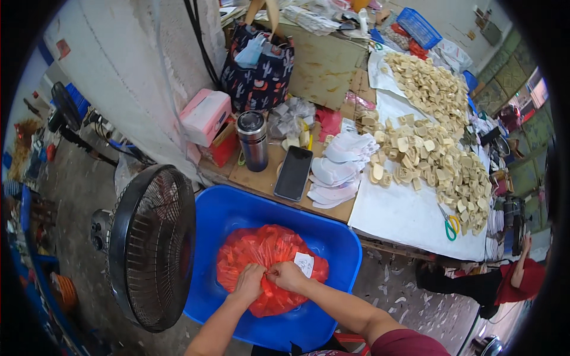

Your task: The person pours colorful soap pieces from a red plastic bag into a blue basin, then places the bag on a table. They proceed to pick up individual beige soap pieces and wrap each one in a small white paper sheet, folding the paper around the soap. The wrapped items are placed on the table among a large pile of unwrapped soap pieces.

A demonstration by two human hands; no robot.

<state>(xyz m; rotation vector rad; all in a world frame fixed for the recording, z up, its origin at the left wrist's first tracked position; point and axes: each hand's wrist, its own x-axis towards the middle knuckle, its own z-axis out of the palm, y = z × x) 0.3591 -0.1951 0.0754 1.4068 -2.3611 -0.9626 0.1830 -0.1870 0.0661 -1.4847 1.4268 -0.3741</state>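
Observation:
A full red plastic bag [261,243] sits inside a blue plastic tub [219,207]. Its film is gathered into folds toward the middle of the top, where both my hands meet. My left hand [252,279] is closed on the gathered plastic. Close beside it, my right hand [286,276] pinches the same gathered part, fingers curled in. A white paper label [304,264] with handwriting lies on the bag, just above my right hand. What fills the bag cannot be made out through the film.
A black fan [155,249] stands left of the tub. On the table beyond are a phone [294,173], a steel tumbler [253,142], white gloves [339,166], scissors [450,225] and heaps of cream plastic parts [427,154]. Another person [504,279] is at far right.

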